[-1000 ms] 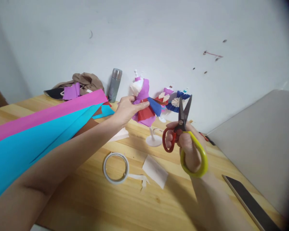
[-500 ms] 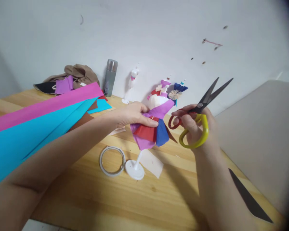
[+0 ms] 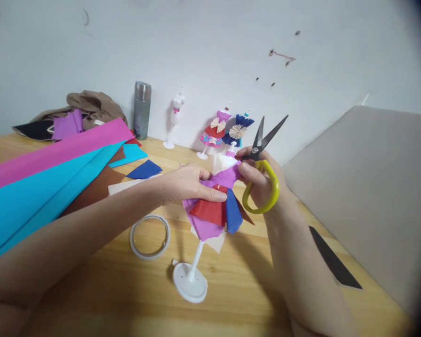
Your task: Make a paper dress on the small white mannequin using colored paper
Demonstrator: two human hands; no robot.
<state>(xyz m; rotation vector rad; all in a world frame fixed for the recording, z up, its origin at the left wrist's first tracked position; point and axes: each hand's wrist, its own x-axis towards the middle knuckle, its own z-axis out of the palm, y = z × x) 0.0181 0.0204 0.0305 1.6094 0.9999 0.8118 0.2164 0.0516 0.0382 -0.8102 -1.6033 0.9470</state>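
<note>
My left hand [image 3: 199, 187] is closed around the waist of a small white dress-form mannequin [image 3: 221, 163], which tilts over the table on its round stand. Purple paper [image 3: 228, 176] crosses its chest diagonally and hangs below as a skirt. Over that skirt lie a red panel [image 3: 207, 211], a blue panel [image 3: 233, 216] and a narrow brown piece [image 3: 244, 215]. In my right hand [image 3: 261, 175] are scissors [image 3: 274, 187] with a yellow handle loop, their dark blades apart and pointing up. That hand's fingertips are at the purple paper by the mannequin's shoulder.
A tape roll [image 3: 131, 238] lies left of the stand. Pink and blue sheets [image 3: 56, 178] spread at left. Behind are a flask [image 3: 142, 112], a bare mannequin [image 3: 176, 112] and two dressed ones [image 3: 215, 131]. A dark flat piece [image 3: 333, 257] lies at right.
My right hand has brought the scissors left, up to the mannequin's shoulder. The mannequin's base has come nearer and lower in view. The camera has turned slightly right.
</note>
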